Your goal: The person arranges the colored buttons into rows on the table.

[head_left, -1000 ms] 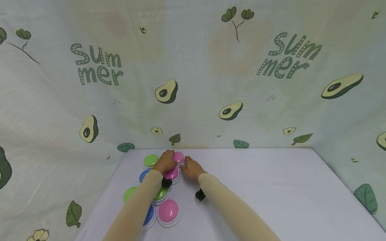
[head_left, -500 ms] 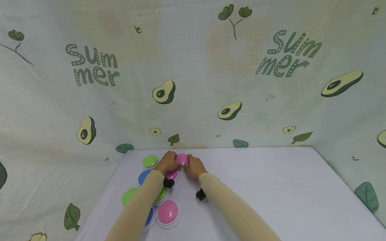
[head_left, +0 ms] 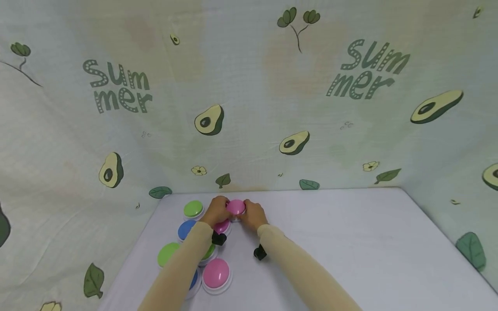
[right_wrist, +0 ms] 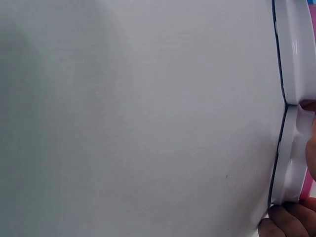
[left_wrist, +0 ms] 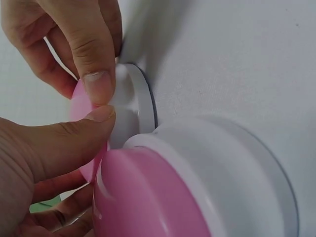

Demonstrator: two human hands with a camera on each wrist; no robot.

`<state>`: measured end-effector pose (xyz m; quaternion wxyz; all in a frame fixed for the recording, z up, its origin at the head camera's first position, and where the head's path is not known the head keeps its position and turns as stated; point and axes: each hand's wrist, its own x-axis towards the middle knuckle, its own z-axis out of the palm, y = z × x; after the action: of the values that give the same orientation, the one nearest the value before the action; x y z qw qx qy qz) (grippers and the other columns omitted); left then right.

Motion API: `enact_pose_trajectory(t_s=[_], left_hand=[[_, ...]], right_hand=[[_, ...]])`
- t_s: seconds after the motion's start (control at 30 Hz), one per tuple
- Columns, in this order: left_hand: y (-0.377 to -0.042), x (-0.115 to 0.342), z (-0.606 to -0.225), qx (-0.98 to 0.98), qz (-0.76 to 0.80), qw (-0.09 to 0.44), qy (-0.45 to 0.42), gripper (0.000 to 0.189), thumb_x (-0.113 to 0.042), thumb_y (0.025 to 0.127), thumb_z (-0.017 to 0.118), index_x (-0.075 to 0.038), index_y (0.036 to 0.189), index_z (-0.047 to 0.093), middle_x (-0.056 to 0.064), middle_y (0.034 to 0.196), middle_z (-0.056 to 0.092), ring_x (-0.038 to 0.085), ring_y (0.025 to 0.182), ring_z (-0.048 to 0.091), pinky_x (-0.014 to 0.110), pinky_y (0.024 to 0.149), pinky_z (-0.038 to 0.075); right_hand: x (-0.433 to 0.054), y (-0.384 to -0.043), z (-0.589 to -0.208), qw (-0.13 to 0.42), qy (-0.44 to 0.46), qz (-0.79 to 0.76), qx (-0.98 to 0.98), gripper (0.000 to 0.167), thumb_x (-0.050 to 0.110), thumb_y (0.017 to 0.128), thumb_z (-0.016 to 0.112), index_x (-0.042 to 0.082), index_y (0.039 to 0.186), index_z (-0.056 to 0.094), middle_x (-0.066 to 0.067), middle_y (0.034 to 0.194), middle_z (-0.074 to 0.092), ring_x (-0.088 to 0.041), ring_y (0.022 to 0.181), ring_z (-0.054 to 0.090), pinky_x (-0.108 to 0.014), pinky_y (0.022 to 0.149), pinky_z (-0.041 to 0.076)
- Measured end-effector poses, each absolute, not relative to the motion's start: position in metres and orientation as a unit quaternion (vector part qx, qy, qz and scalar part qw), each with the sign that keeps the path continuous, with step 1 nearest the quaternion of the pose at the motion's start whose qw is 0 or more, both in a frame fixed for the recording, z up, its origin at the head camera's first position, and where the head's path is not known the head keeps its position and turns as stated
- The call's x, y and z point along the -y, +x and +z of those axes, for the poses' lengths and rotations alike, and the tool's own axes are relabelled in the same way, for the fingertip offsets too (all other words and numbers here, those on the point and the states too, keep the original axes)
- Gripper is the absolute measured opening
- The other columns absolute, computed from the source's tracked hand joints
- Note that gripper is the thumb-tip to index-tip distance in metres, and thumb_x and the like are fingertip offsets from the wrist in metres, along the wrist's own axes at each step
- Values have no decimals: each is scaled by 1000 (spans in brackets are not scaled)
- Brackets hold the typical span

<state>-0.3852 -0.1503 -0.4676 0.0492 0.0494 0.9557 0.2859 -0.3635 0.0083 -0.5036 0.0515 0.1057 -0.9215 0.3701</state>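
Observation:
Both hands hold the far pink buzzer button (head_left: 236,207), a shiny dome on a white round base, from opposite sides. My left hand (head_left: 217,210) grips its left rim and my right hand (head_left: 254,215) its right. In the left wrist view the two thumbs meet at the edge of the pink dome (left_wrist: 79,103), over the white base (left_wrist: 129,108). A second pink buzzer button (head_left: 221,226) sits just in front, partly covered by the left hand. The right wrist view catches only fingers (right_wrist: 291,219) beside the white base (right_wrist: 290,163), which stands on the table.
More buzzer buttons stand on the white table (head_left: 334,250) at left: a green one (head_left: 193,208), a blue one (head_left: 186,229), another green one (head_left: 168,254), and a pink one (head_left: 216,274) nearest. The left sleeve covers parts of others. A printed cloth (head_left: 249,108) hangs behind.
The far pink buzzer button has shifted a little right and toward me. My right hand, earlier beside it with fingers spread, now grips its right rim; the left hand still holds the left.

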Motion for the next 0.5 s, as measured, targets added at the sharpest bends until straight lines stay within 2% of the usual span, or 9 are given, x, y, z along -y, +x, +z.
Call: enact_pose_trajectory(t_s=[0.23, 0.5], left_hand=[[-380, 147, -473, -956, 285, 44, 57, 57, -10, 76, 93, 8, 124, 67, 19, 114, 70, 33, 107, 65, 51, 101, 54], [-372, 133, -469, -953, 288, 10, 92, 52, -6, 76, 92, 9, 120, 70, 19, 108, 70, 32, 102, 65, 50, 99, 55]], right_hand=[[-14, -358, -510, 62, 114, 380, 916, 45, 15, 91, 82, -7, 126, 64, -23, 117, 73, -39, 111, 69, -50, 102, 55], [-32, -348, -509, 94, 126, 388, 908, 40, 15, 90, 83, -6, 120, 67, -21, 112, 74, -37, 106, 71, -50, 97, 57]])
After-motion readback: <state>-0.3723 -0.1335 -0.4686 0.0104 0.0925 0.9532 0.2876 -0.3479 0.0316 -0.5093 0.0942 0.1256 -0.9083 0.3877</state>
